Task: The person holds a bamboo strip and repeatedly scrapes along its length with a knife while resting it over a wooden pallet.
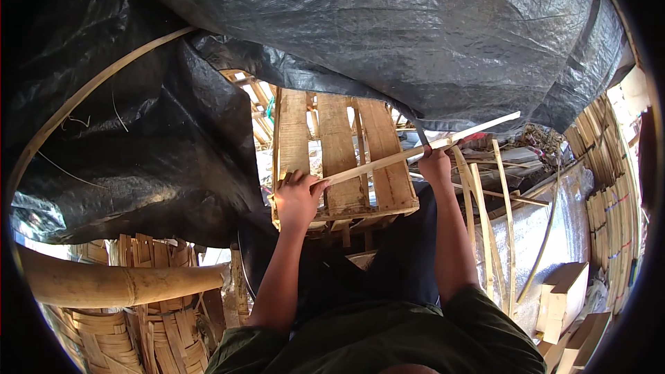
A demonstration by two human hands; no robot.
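A long pale bamboo strip (388,159) slants over a slatted wooden crate (339,128) in front of my legs, its far end up to the right. My left hand (296,197) is closed on the strip's lower left end, above the crate's near edge. Farther along, my right hand (436,165) is closed where the strip crosses a narrow grey blade (420,131) that sticks up from the fist. Its handle is hidden in my fingers. I cannot tell how firmly the right fingers also hold the strip.
Black tarpaulin (429,28) hangs low ahead and to the left. Several loose bamboo strips (509,228) stand at my right, by silvery sheeting (547,235) and wood blocks (564,298). A thick bamboo pole (131,284) and woven baskets (104,339) are at lower left.
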